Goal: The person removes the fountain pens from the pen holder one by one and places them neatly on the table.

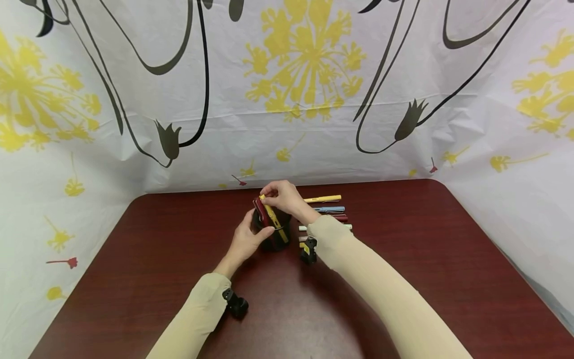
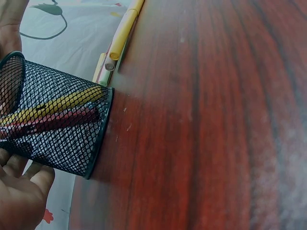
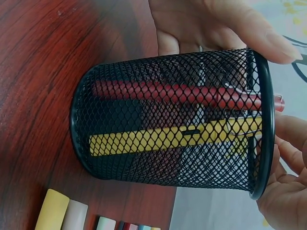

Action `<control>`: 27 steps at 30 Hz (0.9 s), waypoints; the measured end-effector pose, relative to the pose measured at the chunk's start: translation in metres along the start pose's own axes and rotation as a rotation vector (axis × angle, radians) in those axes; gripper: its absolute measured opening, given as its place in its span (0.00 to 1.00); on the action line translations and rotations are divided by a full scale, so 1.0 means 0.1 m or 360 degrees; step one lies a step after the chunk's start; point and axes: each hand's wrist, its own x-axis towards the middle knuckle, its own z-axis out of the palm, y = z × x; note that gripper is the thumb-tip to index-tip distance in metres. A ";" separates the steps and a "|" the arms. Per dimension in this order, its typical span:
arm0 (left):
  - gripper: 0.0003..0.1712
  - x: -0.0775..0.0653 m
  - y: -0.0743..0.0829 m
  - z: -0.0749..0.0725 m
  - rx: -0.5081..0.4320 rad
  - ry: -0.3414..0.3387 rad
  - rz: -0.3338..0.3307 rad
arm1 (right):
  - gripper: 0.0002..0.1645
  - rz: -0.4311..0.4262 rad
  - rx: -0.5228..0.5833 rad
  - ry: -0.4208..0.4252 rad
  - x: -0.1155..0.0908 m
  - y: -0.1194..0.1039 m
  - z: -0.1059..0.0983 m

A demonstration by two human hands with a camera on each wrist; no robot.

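A black mesh pen cup (image 3: 129, 165) stands upright on the table. My left hand (image 1: 245, 240) holds it from the left, with the thumb at the near rim and the other fingers round its far side. Inside lean a yellow pen (image 3: 168, 139) and a red pen (image 3: 182, 94), seen through the mesh, their tops past the rim. At the cup's mouth, my right hand (image 1: 284, 198) pinches the yellow pen's top end between thumb and fingers. Its forearm crosses over part of the pens lying to the right.
Right of the cup several pens lie in a row, among them a yellow pen (image 1: 329, 198), a blue pen (image 1: 332, 209) and a white pen (image 1: 347, 227). The dark red wooden table (image 1: 157, 259) ends at a patterned white sheet (image 1: 224, 164) behind.
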 end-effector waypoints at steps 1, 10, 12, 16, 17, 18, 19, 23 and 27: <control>0.39 0.02 -0.04 0.00 -0.0006 0.0004 -0.0004 | 0.11 0.0005 -0.0015 -0.0002 0.00 0.00 0.00; 0.40 0.09 -0.24 0.02 0.0008 0.0038 0.0005 | 0.09 0.0023 0.0092 0.0041 -0.02 0.02 0.00; 0.39 0.07 -0.19 0.02 0.0006 0.0035 0.0011 | 0.09 0.0024 0.0141 0.0056 -0.03 0.03 -0.01; 0.39 0.09 -0.23 0.04 -0.0004 0.0050 0.0010 | 0.10 0.0008 0.0238 0.0113 -0.06 0.07 -0.03; 0.39 0.11 -0.28 0.05 -0.0004 0.0060 0.0017 | 0.10 0.0001 0.0266 0.0135 -0.07 0.08 -0.03; 0.40 0.14 -0.33 0.05 -0.0017 0.0069 0.0013 | 0.10 0.0000 0.0286 0.0161 -0.08 0.08 -0.04; 0.40 0.14 -0.33 0.05 -0.0019 0.0073 0.0020 | 0.11 0.0002 0.0320 0.0187 -0.09 0.08 -0.05; 0.39 0.14 -0.35 0.06 -0.0030 0.0082 0.0040 | 0.14 0.0005 0.0491 0.0302 -0.13 0.09 -0.10; 0.39 0.13 -0.34 0.05 -0.0030 0.0084 0.0040 | 0.16 -0.0013 0.0689 0.0422 -0.18 0.10 -0.17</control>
